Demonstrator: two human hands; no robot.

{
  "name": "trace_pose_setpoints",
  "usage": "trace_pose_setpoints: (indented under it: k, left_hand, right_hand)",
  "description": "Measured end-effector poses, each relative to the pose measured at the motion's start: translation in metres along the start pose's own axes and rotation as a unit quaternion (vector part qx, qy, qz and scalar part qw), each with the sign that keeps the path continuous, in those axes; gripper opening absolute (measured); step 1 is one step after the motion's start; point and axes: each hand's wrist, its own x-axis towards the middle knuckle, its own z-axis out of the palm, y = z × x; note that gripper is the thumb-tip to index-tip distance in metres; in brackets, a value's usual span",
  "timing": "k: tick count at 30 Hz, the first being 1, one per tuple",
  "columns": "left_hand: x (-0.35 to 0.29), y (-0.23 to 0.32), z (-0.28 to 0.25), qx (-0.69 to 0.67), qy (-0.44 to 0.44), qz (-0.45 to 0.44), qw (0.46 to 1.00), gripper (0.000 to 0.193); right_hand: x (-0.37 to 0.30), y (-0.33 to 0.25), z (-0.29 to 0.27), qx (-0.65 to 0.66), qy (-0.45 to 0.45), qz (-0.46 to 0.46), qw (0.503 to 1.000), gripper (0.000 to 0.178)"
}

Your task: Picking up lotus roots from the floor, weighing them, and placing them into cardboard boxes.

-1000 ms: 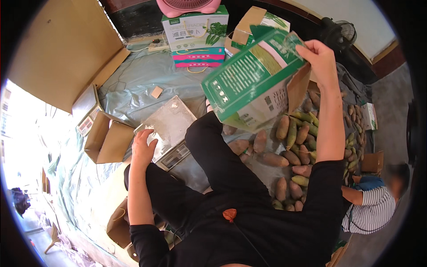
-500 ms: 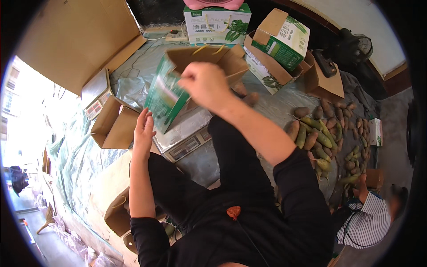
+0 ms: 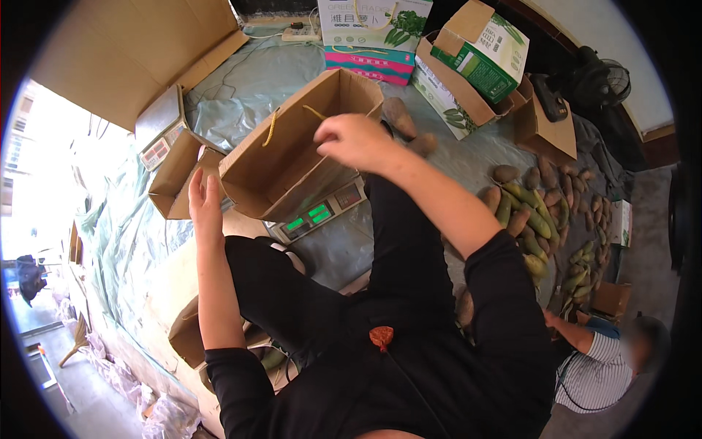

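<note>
An open cardboard box (image 3: 274, 164) with yellow rope handles rests on a weighing scale (image 3: 322, 213), whose display glows green. Its inside faces up and shows bare brown board. My right hand (image 3: 356, 143) hovers over the box's right side by one rope handle (image 3: 314, 112). Those fingers are curled in, and I see nothing between them. To the box's left, my left hand (image 3: 207, 201) is raised with its fingers stretched out, close to a smaller open carton (image 3: 179, 179). Whether it touches either one I cannot tell.
Long green radishes (image 3: 537, 216) and brownish roots (image 3: 504, 173) lie heaped at the right. Two roots (image 3: 402, 121) sit by the box. Printed cartons (image 3: 479, 55) stand at the back, near a black fan (image 3: 607, 79). Another person (image 3: 603, 366) is at lower right.
The box, tilted with its green side showing, now sits on the scale, opening upward. The scale's display has lit up. My left hand has moved left, and the right no longer grips the box's edge.
</note>
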Motion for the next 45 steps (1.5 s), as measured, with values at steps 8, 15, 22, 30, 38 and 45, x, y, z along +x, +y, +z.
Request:
trace_pose_setpoints:
  k: [8, 15, 22, 30, 38, 45]
  left_hand:
    - [-0.037, 0.028, 0.053, 0.381, -0.107, 0.306, 0.866, 0.047]
    - [-0.039, 0.016, 0.075, 0.47, -0.193, 0.311, 0.803, 0.051]
    - [-0.03, 0.019, 0.084, 0.566, -0.206, 0.271, 0.751, 0.012]
    - [-0.006, 0.03, 0.06, 0.484, -0.176, 0.242, 0.822, 0.032]
    - [0.026, 0.043, 0.1, 0.623, -0.131, 0.262, 0.725, 0.042]
    - [0.012, 0.029, 0.084, 0.585, -0.149, 0.357, 0.713, 0.045]
  right_hand:
    - [-0.086, 0.131, -0.075, -0.014, 0.14, 0.178, 0.974, 0.021]
    - [-0.225, 0.257, -0.025, -0.057, 0.05, 0.354, 0.932, 0.019]
    - [-0.344, 0.316, 0.046, -0.289, -0.133, 0.229, 0.92, 0.013]
    - [-0.349, 0.285, 0.092, 0.087, -0.018, 0.526, 0.845, 0.015]
    - [-0.337, 0.277, 0.113, 0.15, 0.009, 0.517, 0.843, 0.015]
    - [-0.361, 0.277, 0.123, 0.174, 0.011, 0.517, 0.838, 0.012]
